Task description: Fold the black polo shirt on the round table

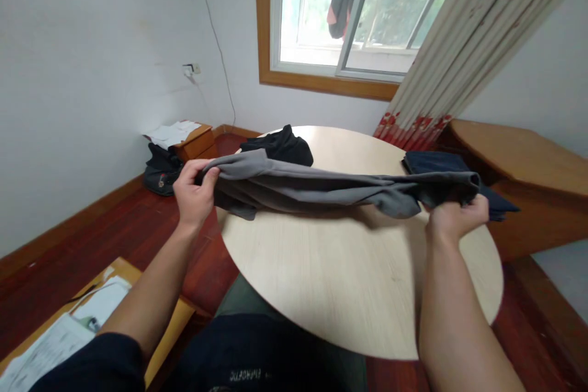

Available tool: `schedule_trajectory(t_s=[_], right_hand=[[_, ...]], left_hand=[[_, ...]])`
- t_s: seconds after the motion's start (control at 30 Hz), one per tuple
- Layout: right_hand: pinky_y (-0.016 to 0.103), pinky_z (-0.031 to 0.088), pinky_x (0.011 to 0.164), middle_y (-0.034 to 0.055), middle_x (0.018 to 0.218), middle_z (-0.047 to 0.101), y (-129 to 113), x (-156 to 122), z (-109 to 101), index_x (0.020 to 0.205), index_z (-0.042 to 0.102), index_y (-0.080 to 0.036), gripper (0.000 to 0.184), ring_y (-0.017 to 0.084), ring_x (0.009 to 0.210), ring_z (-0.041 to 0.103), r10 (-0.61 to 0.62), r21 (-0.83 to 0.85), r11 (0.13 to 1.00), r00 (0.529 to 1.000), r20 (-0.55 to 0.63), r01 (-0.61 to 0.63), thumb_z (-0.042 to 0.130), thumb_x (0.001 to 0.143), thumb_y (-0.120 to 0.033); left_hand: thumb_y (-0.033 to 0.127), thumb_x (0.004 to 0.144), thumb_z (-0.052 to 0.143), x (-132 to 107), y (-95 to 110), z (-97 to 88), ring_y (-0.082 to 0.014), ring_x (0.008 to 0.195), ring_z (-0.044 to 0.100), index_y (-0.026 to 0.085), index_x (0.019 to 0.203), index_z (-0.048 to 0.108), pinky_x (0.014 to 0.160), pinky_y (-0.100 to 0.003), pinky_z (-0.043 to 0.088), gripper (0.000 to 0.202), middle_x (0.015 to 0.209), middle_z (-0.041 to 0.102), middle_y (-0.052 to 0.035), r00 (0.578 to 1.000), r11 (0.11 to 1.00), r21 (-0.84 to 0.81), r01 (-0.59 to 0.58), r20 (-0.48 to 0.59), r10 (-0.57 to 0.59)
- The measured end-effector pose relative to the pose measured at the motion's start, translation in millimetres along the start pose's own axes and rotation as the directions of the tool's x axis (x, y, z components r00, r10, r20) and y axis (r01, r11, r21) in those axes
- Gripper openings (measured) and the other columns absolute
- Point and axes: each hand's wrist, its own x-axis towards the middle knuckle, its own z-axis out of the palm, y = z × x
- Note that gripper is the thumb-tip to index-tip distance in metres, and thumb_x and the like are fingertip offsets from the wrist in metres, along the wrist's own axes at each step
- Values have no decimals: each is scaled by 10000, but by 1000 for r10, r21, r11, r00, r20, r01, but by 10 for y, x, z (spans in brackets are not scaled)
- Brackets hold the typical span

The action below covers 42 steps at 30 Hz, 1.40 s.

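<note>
Through the head camera I see a dark navy top (285, 349) on the torso, its left sleeve (98, 364) short, ending near the elbow. Small pale lettering (250, 375) runs across the front, upside down to me, apparently reading ENERGETIC. I make out grey-green legwear (241, 297), its cut hidden. The left hand (195, 193) and right hand (457, 218) are bare, like both forearms (169, 275).

Red-patterned curtain (452, 49) at window (390, 9); papers (172, 133) on small cabinet (196, 146); black bag (160, 173) on floor (138, 226).

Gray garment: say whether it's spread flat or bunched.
Bunched: the gray garment is held out between the left hand and right hand, with long creases along it.
</note>
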Motion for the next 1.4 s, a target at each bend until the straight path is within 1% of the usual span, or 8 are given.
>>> schedule_trajectory(t_s=[0.17, 0.37, 0.53, 0.67, 0.87, 1.0, 1.17, 1.4], right_hand=[[425, 545, 970, 77, 1037, 668, 102, 153, -37, 881, 533, -212, 131, 214, 1008, 690, 272, 496, 858, 937, -221, -132, 427, 808, -191], [521, 516, 991, 119, 1079, 697, 138, 14, -123, 947, 612, -179, 302, 272, 1023, 687, 27, 276, 952, 940, 340, -128, 630, 745, -403], [518, 362, 1143, 181, 1411, 557, 75, -404, -84, 1287, 606, -178, 758, 347, 1326, 508, 10, -108, 957, 342, 940, 268, 804, 615, -465], [488, 392, 1118, 173, 1367, 598, -166, -659, -36, 1291, 620, -162, 719, 353, 1276, 548, 150, -189, 875, 123, 981, 445, 793, 626, -372], [324, 537, 776, -1, 926, 750, -823, -542, -119, 981, 738, -260, 375, 233, 853, 693, 288, -104, 837, -271, 918, 538, 696, 629, -135], [334, 517, 816, 11, 921, 719, -1495, -19, 387, 952, 741, -237, 339, 215, 881, 662, -65, 59, 658, -22, 998, 751, 638, 665, -89], [368, 432, 958, 86, 1170, 562, -2303, 373, 1672, 1209, 618, -84, 439, 211, 1088, 549, -668, -11, 512, 407, 623, 859, 529, 784, -145], [491, 388, 998, 170, 1288, 569, -1742, -176, 2648, 1371, 539, -183, 515, 323, 1179, 525, -300, -123, 412, 261, 917, 903, 576, 858, -197]], left_hand=[[415, 819, 679, 64, -271, -76, -193, 851, 653, 168, 847, 655, 857, -366, 520, 250, 866, 692, -29, 971, 988, -99, 114, -201, -132], [543, 829, 634, 0, -342, 2, -233, 1007, 673, 185, 932, 617, 936, -407, 520, 373, 1061, 721, -72, 957, 937, -200, 288, 32, -287], [627, 559, 813, -259, -338, 262, -395, 1434, 362, 184, 1425, 452, 1144, -558, 317, 1037, 1560, 383, -210, 635, 984, 173, 43, 755, -160], [501, 563, 834, -372, -306, 393, -391, 1418, 390, 222, 1525, 366, 1146, -542, 310, 1106, 1557, 406, -179, 375, 944, 284, -167, 904, -206], [268, 714, 651, -178, -150, 180, -275, 1100, 676, 292, 1235, 665, 950, -359, 512, 522, 1220, 716, -30, 381, 995, 48, -86, 925, -12], [252, 749, 613, 497, 45, 64, -242, 951, 693, 273, 1155, 696, 833, -343, 536, 415, 1066, 736, -31, 705, 951, -120, -285, 646, 293], [288, 749, 663, 1430, 243, 348, -262, 1016, 609, 226, 1233, 662, 950, -437, 473, 489, 1083, 672, -52, 853, 848, 137, -511, 204, 481], [289, 736, 648, 1095, -362, 1026, -363, 1141, 587, 210, 1380, 577, 945, -487, 464, 653, 1230, 645, -123, 817, 779, 499, -380, 576, 30]])
